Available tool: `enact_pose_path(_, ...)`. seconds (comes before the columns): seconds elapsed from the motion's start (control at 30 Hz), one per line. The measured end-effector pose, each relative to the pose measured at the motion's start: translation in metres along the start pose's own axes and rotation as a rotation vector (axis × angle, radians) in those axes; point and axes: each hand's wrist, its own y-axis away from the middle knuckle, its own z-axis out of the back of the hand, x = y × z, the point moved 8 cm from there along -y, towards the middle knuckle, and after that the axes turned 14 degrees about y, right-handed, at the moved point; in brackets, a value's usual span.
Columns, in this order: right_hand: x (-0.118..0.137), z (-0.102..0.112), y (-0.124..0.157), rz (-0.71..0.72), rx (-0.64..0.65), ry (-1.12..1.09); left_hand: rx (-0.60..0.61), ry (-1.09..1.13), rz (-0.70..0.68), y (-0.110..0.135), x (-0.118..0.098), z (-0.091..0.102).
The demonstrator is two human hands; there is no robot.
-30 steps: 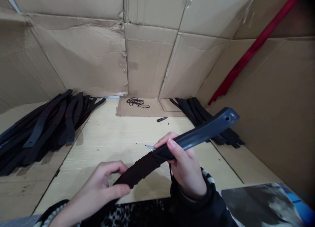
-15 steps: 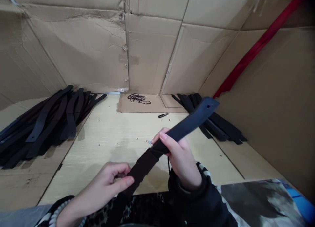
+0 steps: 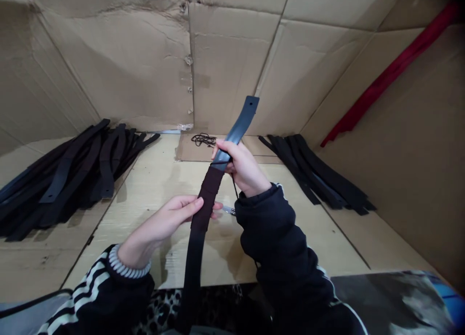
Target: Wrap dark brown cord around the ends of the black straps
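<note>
Both hands grasp the black strap (image 3: 238, 127): right hand (image 3: 243, 168) clenched at the top of its thread-wrapped part (image 3: 207, 194), left hand (image 3: 170, 221) pinching lower. It has swung from rightward to upright, above the worktop (image 3: 152, 190) middle.

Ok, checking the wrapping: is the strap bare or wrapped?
Partly wrapped: brown winding covers the strap from the right hand down to the left hand; its holed top is bare.

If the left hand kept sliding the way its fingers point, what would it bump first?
The left hand points right and pinches the dark wrapped strip, so that comes first. Just past it sits the right sleeve, probably next, though depth is hard to judge.
</note>
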Motion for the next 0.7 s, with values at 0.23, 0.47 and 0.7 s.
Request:
enact_pose_path(0.23,0.005,0.01,-0.013,0.021,-0.009,0.146,-0.127,0.107,-0.079,-0.037,0.009,0.006)
enact_pose_path(0.47,-0.023,0.024,-0.028,-0.062,0.034,0.179,-0.048,0.156,-0.023,-0.057,0.022,0.01)
enact_pose_path(0.7,-0.037,0.013,-0.035,-0.118,0.069,0.163,-0.136,0.172,-0.022,-0.053,0.022,0.02)
